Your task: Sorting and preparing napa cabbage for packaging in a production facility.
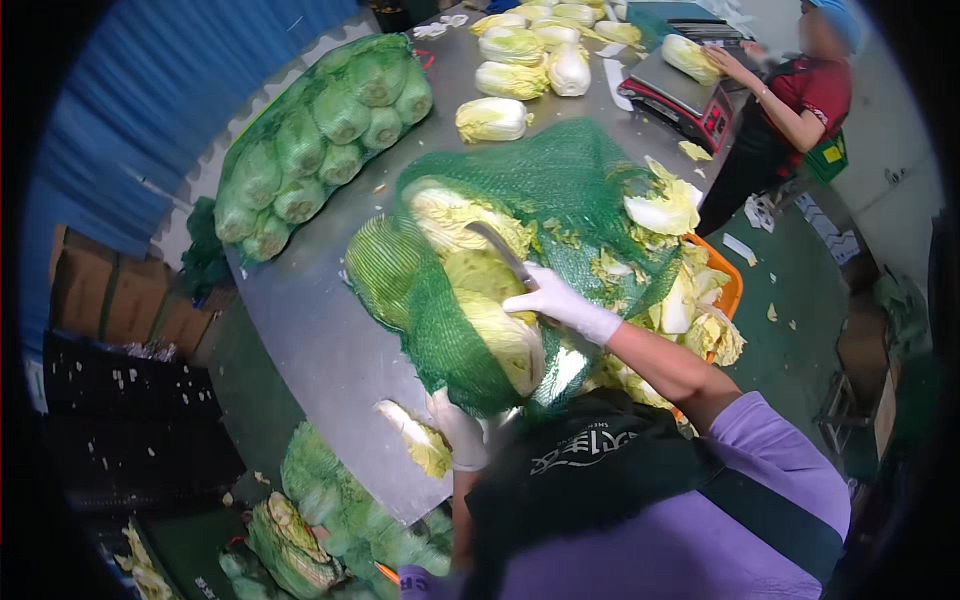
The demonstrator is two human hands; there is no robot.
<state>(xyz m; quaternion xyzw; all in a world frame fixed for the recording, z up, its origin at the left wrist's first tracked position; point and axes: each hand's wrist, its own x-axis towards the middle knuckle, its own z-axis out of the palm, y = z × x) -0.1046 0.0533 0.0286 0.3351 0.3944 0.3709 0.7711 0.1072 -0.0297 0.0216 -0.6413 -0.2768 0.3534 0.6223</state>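
Observation:
My right hand (562, 301), in a white glove, is closed on a knife (499, 251) with a curved blade, held over an opened green mesh bag (450, 345). Inside the bag lie several napa cabbages; one (499, 337) is just below that hand, another (450, 217) is beyond the blade. My left hand (454, 427), gloved as well, is at the bag's near edge, its fingers partly hidden by the mesh; whether they grip it I cannot tell. A loose cabbage leaf (416, 439) lies on the metal table (300, 322) beside it.
A full mesh bag of cabbages (322, 142) rests at the table's far left. Several bare cabbages (491, 120) lie at the back. A co-worker (802, 97) touches a cabbage on a red scale (675, 97). At my right stands an orange crate (724, 274) with leaves; more bagged cabbages (292, 540) are below left.

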